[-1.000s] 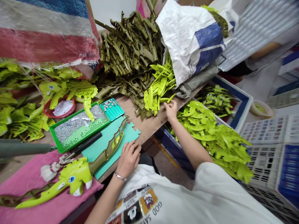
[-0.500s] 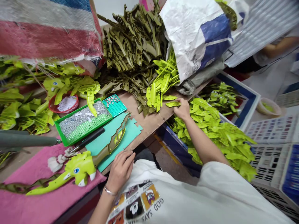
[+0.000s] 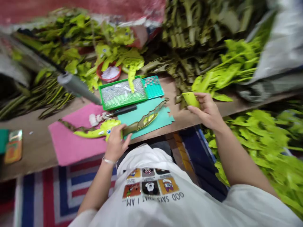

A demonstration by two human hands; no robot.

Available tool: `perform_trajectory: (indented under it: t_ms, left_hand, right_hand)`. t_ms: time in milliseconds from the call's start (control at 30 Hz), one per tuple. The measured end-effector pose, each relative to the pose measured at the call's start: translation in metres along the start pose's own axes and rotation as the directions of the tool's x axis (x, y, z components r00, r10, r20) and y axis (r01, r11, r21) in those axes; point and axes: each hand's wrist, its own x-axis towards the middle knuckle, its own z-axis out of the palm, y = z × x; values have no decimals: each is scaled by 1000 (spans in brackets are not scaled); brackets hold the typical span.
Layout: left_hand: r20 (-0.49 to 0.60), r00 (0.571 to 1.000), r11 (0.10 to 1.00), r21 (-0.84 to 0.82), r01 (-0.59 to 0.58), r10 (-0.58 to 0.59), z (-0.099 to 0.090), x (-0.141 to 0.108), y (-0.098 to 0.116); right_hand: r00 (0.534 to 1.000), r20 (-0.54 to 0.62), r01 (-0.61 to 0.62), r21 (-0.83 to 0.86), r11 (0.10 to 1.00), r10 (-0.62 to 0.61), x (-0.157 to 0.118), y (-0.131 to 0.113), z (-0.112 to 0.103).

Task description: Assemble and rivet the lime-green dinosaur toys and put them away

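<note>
My right hand [image 3: 207, 112] pinches a yellow-green curved plastic piece [image 3: 190, 100] above the table's front edge. My left hand [image 3: 116, 142] rests over the yellow-green dragon-like head [image 3: 111, 126] of a toy, thumb spread from the fingers; whether it grips is hard to see. The toy's olive part [image 3: 139, 124] lies over a teal foam mat [image 3: 163, 119], and its other end lies on a pink mat [image 3: 78, 148]. Behind the toy is a black-handled tool [image 3: 125, 110]. A green tray [image 3: 111, 105] holds small metal parts, beside a teal tray [image 3: 155, 93] of small round pieces.
A red basket [image 3: 119, 75] with white pieces stands behind the trays. Olive parts [image 3: 189, 66] and yellow-green parts [image 3: 236, 69] are heaped at the back. More yellow-green pieces [image 3: 262, 138] fill the lower right. A grey cylindrical tool [image 3: 75, 85] hangs at left.
The view has turned left. My right hand has lifted the yellow-green piece it was touching on the table. My left hand has moved from the table edge onto the toy's head.
</note>
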Motion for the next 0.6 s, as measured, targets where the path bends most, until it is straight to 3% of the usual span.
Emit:
perform_trajectory:
  t_ms: [100,200,267,333,467,533,600]
  left_hand:
    - [179,983,995,99,25,-42,3,8,-6]
    - [354,927,980,189,60,-125,3,15,-6]
    - [424,895,973,225,43,-138,3,21,-1]
    - [471,874,972,235,10,-123,5,26,7]
    - [565,817,981,192,6,-116,17,42,17]
    - [641,756,989,136,63,-136,23,54,15]
    - [735,663,989,69,131,-139,28,68,9]
  right_hand:
    - [957,216,201,-7,980,-195,10,-46,39]
    - [793,442,455,25,890,-419,18,-74,72]
    - [681,535,560,60,827,-500,20,-80,88]
    - [619,572,620,66,782,-539,22,-77,97]
    - [603,562,687,-6,726,-566,20,-65,102]
    - [609,551,693,-20,721,-571,18,-62,104]
    - [612,537,693,-12,721,-581,15,-61,107]
